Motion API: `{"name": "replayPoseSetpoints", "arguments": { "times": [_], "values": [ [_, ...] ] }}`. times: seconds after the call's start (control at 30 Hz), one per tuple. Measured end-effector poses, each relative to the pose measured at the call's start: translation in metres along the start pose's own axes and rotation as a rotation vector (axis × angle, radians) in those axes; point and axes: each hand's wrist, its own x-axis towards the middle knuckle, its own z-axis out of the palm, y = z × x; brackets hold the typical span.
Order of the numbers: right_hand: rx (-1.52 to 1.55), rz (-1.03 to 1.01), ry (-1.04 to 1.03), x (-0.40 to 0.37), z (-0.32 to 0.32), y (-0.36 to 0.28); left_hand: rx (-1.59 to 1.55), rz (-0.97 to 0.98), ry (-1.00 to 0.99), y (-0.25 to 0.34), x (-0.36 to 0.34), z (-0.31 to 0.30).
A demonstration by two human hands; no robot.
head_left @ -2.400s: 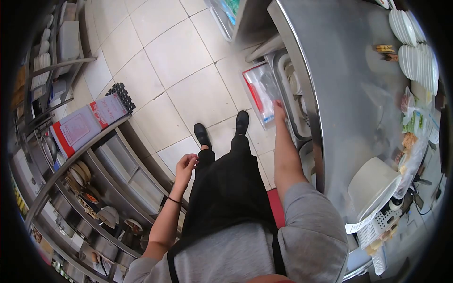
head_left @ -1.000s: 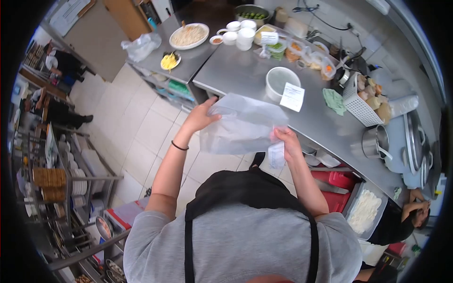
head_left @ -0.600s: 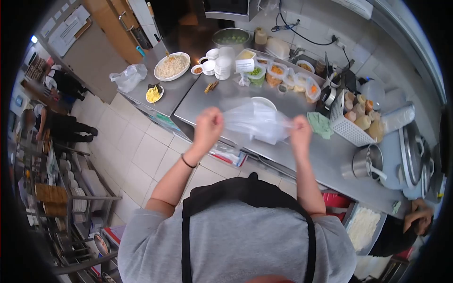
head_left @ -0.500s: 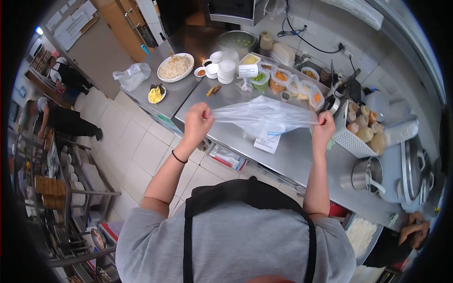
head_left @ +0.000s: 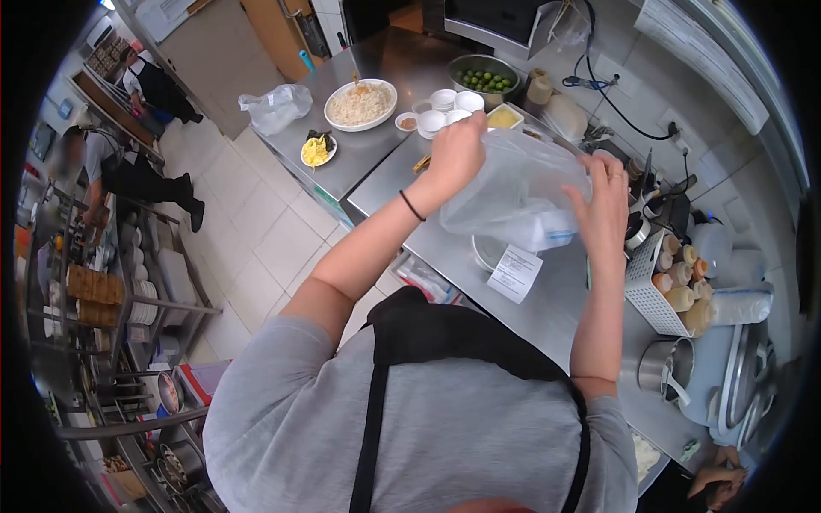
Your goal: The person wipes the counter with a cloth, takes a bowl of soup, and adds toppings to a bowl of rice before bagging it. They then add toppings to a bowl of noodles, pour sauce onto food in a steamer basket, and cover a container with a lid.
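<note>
A clear plastic bag (head_left: 519, 184) hangs puffed out over the steel counter, with something white and blue showing at its lower corner. My left hand (head_left: 459, 154) is closed on the bag's upper left edge. At the bag's right side is my right hand (head_left: 605, 201), its thumb apart from the bent fingers, touching the plastic. Under the bag, a round container (head_left: 487, 250) stands partly hidden on the counter. A printed white receipt (head_left: 516, 274) lies against its near side.
A bowl of rice (head_left: 361, 106), a small dish of yellow food (head_left: 316, 150), white cups (head_left: 431, 123) and a pot of green fruit (head_left: 485, 79) stand leftward. A bottle basket (head_left: 654, 295) and saucepan (head_left: 666, 368) are rightward. Other people stand at left and lower right.
The bag was stretched sideways between both hands; now it is puffed out and my hands are closer together. My right thumb has spread from the fingers. The round container now shows.
</note>
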Motion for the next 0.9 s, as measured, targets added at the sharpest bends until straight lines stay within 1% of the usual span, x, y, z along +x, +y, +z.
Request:
{"name": "replayPoseSetpoints", "arguments": {
  "times": [0.03, 0.07, 0.13, 0.2, 0.23, 0.27, 0.3, 0.33, 0.37, 0.4, 0.47, 0.53, 0.6, 0.63, 0.67, 0.7, 0.73, 0.77, 0.8, 0.83, 0.87, 0.9],
  "values": [
    [0.016, -0.065, 0.086, -0.001, 0.003, -0.014, -0.085, 0.003, 0.013, -0.004, 0.002, 0.004],
    [0.026, -0.132, 0.171, -0.002, 0.005, -0.027, -0.087, 0.001, 0.015, -0.002, 0.004, 0.004],
    [0.297, -0.187, -0.206, -0.02, 0.027, -0.044, -0.86, -0.375, -0.41, 0.006, 0.007, -0.001],
    [-0.213, 0.098, -0.639, -0.012, 0.072, -0.003, -1.433, -0.504, -0.819, 0.028, 0.01, -0.041],
    [-0.1, 0.154, -0.586, -0.008, 0.081, 0.023, -1.437, -0.505, -0.835, 0.037, 0.01, -0.058],
    [0.011, 0.212, -0.53, -0.006, 0.089, 0.053, -1.465, -0.366, -0.952, 0.043, 0.009, -0.073],
    [0.0, 0.085, -0.406, 0.0, 0.111, 0.095, -1.49, -0.223, -1.069, 0.045, 0.008, -0.08],
    [-0.014, -0.041, -0.285, 0.001, 0.127, 0.124, -1.501, -0.225, -1.092, 0.042, 0.008, -0.079],
    [-0.028, -0.019, -0.291, 0.009, 0.114, 0.109, -1.214, 0.251, -0.916, 0.038, 0.012, -0.075],
    [-0.14, -0.019, -0.359, 0.018, 0.104, 0.092, -0.897, 0.682, -0.696, 0.034, 0.016, -0.072],
    [-0.309, -0.051, -0.482, 0.029, 0.087, 0.05, -0.137, 0.524, -0.48, 0.016, 0.025, -0.083],
    [-0.25, -0.114, -0.576, 0.014, 0.089, 0.014, 0.378, 0.371, -0.267, -0.027, 0.053, -0.07],
    [-0.041, -0.159, -0.674, -0.002, 0.096, -0.006, 0.536, 0.368, -0.29, -0.046, 0.061, -0.055],
    [0.105, -0.156, -0.728, -0.007, 0.1, -0.008, 0.53, 0.377, -0.291, -0.047, 0.062, -0.049],
    [0.29, -0.12, -0.77, -0.011, 0.103, -0.006, 0.552, 0.33, -0.325, -0.049, 0.061, -0.043],
    [0.478, -0.041, -0.767, -0.013, 0.103, 0.002, 0.576, 0.283, -0.358, -0.051, 0.062, -0.038],
    [0.673, 0.063, -0.708, -0.014, 0.1, 0.015, 0.573, 0.288, -0.359, -0.053, 0.064, -0.038],
    [0.835, 0.174, -0.589, -0.016, 0.096, 0.03, 0.489, 0.258, -0.413, -0.058, 0.066, -0.039],
    [0.846, 0.263, -0.474, -0.025, 0.098, 0.043, 0.405, 0.225, -0.469, -0.063, 0.067, -0.041],
    [0.859, 0.348, -0.353, -0.034, 0.099, 0.056, 0.405, 0.226, -0.474, -0.066, 0.069, -0.042],
    [0.871, 0.515, -0.113, -0.05, 0.103, 0.075, 0.282, 0.205, -0.621, -0.068, 0.074, -0.044],
    [0.588, 0.453, -0.323, -0.079, 0.118, 0.097, 0.156, 0.181, -0.768, -0.068, 0.076, -0.046]
  ]
}}
